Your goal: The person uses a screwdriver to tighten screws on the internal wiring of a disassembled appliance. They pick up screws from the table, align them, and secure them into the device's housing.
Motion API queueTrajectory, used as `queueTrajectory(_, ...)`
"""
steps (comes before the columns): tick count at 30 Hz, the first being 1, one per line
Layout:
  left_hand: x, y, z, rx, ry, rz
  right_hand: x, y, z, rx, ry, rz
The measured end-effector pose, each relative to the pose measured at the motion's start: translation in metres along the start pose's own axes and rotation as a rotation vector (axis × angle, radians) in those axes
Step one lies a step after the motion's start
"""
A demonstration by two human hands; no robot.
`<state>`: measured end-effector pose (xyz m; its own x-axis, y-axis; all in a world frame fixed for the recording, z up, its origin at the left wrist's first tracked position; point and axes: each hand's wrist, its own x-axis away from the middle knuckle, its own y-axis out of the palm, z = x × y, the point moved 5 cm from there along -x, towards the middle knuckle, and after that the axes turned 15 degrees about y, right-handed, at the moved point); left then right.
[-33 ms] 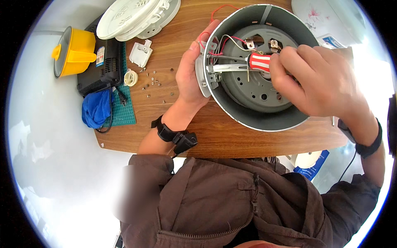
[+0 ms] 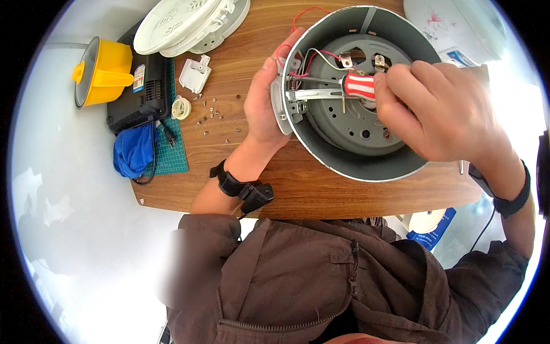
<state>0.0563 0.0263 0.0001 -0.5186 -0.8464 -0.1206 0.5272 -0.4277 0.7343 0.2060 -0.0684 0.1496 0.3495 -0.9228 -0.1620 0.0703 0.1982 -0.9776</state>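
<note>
My right hand (image 2: 435, 112) is closed on the red-and-white screwdriver handle (image 2: 358, 86), its shaft reaching left to a metal bracket inside the round metal appliance housing (image 2: 344, 163). My left hand (image 2: 260, 109) grips the pale plastic side piece (image 2: 279, 112) on the housing's outer left side, thumb along it and fingers partly hidden behind. Inside the housing lie a grey perforated plate (image 2: 332, 123), red and white wires (image 2: 309, 63) and small metal clips (image 2: 379, 62). Where the screwdriver tip meets the bracket is too small to make out.
At left are several screws (image 2: 213, 114), a white part (image 2: 193, 74), a cream ring (image 2: 181, 108), white lids (image 2: 189, 20), a yellow pot (image 2: 103, 71), a black device (image 2: 129, 106), a blue cloth (image 2: 130, 152) and a green mat (image 2: 172, 166). A white flowered object (image 2: 452, 26) stands at back right.
My right hand and wrist have shifted very slightly on the screwdriver. Little else has visibly moved.
</note>
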Motion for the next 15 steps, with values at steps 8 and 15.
queueTrajectory(8,0.004,0.0,-0.005,0.028,0.051,-0.022,-0.014,0.01,0.028,-0.619,0.739,-0.383)
queueTrajectory(15,-0.001,0.001,-0.001,0.013,0.086,-0.102,-0.019,-0.003,0.02,-0.66,0.785,-0.27)
